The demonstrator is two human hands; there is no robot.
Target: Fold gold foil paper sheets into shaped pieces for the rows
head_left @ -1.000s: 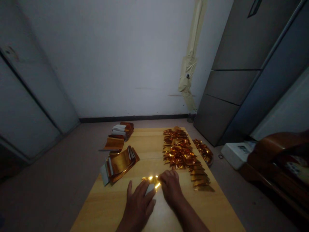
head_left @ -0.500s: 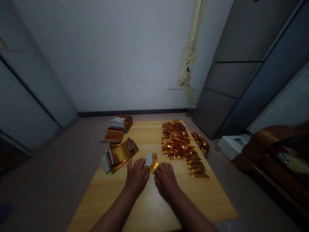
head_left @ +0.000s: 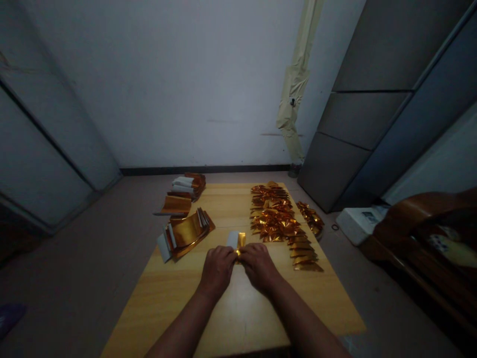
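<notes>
Between my two hands, at the middle of the wooden table (head_left: pixel 246 308), is a sheet of gold foil paper (head_left: pixel 241 240) with a pale grey-white part on its left. My left hand (head_left: pixel 219 267) has its fingers closed on the near left part of the sheet. From the other side my right hand (head_left: pixel 258 263) pinches the near right part, its fingertips almost meeting the left ones. A small gold fold shows between the fingertips; the rest of the near edge is hidden by the fingers.
Stacks of gold foil paper (head_left: pixel 186 231) lie at the table's left edge, with more (head_left: pixel 188 186) behind. Rows of folded gold foil pieces (head_left: pixel 274 214) cover the right side. Beyond the right edge, a container of similar pieces (head_left: pixel 311 219) stands lower, near a white box (head_left: pixel 356 224).
My left hand has drawn its fingers in and moved right, closer to my right hand. The near part of the foil paper is now gathered between both hands' fingertips.
</notes>
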